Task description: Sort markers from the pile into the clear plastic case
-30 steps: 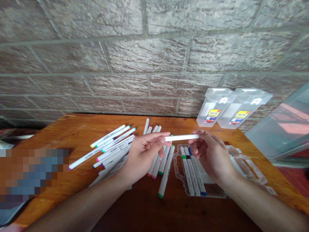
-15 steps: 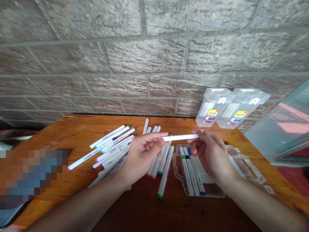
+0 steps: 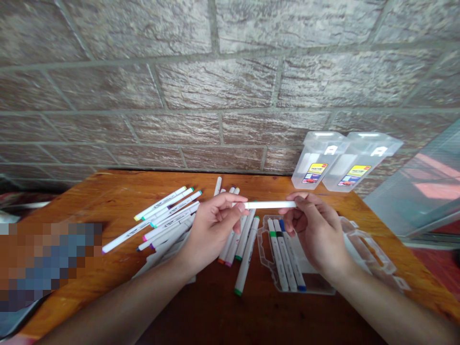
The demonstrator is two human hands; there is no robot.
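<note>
A white marker (image 3: 270, 204) is held level above the table, one end in each hand. My left hand (image 3: 217, 220) pinches its left end between thumb and fingers, hiding that tip. Thumb and fingers of my right hand (image 3: 316, 225) close on the other end. Under the right hand lies an open clear plastic case (image 3: 318, 282), with three markers (image 3: 287, 254) side by side in its left part, showing green, black and blue bands. Several loose white markers (image 3: 246, 256) with coloured ends lie below and beside the left hand, partly covered by it.
Two clear plastic cases (image 3: 312, 160) with yellow labels stand against the stone-patterned wall (image 3: 244, 124) at the back right. More markers (image 3: 165, 206) are spread over the left of the wooden table (image 3: 104, 191). A blurred-out patch (image 3: 46, 268) covers the left edge.
The marker has tilted slightly to nearly level, and the left hand has shifted a little to the left along it. The other things stay where they were.
</note>
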